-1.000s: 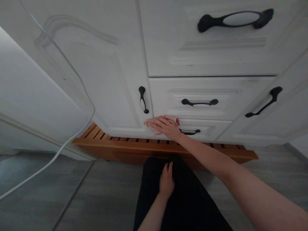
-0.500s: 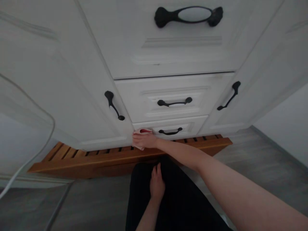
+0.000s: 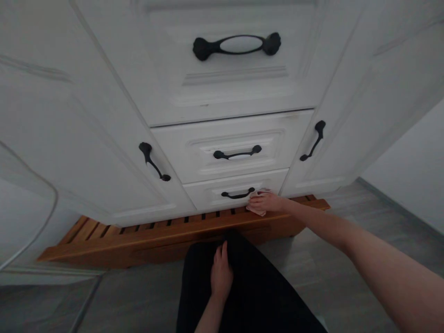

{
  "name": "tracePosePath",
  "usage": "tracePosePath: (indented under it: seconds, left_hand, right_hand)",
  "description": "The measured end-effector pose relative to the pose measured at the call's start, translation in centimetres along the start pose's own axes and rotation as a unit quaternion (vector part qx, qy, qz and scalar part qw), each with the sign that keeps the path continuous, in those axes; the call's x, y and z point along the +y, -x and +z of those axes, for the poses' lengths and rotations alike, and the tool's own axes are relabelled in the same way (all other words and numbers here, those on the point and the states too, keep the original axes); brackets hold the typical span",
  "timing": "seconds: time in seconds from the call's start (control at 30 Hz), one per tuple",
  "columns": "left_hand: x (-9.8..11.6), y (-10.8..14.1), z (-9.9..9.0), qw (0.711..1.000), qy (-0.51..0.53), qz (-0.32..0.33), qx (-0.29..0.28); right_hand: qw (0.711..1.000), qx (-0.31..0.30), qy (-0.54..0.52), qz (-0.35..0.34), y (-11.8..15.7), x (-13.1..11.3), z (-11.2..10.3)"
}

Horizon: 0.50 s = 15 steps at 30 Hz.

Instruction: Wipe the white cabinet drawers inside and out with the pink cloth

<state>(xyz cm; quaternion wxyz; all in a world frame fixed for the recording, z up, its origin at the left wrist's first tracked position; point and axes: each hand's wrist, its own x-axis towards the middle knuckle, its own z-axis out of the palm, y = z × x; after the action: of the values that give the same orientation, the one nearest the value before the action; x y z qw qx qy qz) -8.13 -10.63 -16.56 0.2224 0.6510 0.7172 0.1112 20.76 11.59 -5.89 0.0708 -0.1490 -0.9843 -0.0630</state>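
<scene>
A pink cloth [image 3: 257, 210] is bunched under my right hand [image 3: 266, 202], its fingers closed over it. The hand presses the cloth against the right part of the bottom drawer [image 3: 204, 194], beside that drawer's dark handle [image 3: 237, 194] and just above the wooden slatted bench. On my dark-trousered knee lies my left hand [image 3: 221, 273], holding nothing, with its fingers stretched out.
The white cabinet has more drawers with dark handles [image 3: 237, 152] above, and doors with handles [image 3: 154, 162] on both sides. A slatted wooden bench [image 3: 138, 247] runs along its base. A white cable [image 3: 52, 203] hangs at the left. Grey floor [image 3: 149, 296] lies below.
My right hand has moved the cloth rightward along the bottom drawer, from its left edge to the right of its handle. The view has shifted slightly. My left hand stays on the knee.
</scene>
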Motion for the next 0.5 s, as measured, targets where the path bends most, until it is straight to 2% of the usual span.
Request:
tracePosePath:
  seconds: [0.13, 0.3, 0.4, 0.5]
  left_hand:
    - [0.1, 0.0, 0.5, 1.0, -0.024, 0.018, 0.008]
    - [0.3, 0.1, 0.5, 0.999, -0.048, 0.013, 0.006]
    - [0.3, 0.2, 0.4, 0.999, -0.04, 0.0, 0.005]
    - [0.3, 0.6, 0.3, 1.0, -0.002, -0.01, 0.017]
  right_hand:
    - [0.998, -0.021, -0.028, 0.05, 6.0, 1.5, -1.7]
    - [0.985, -0.031, -0.045, 0.166, 10.5, 1.7, -4.4]
    - [0.965, -0.022, -0.016, 0.262, 12.5, -0.7, -5.6]
    - [0.928, 0.025, -0.031, 0.371, 14.4, -5.0, -5.4]
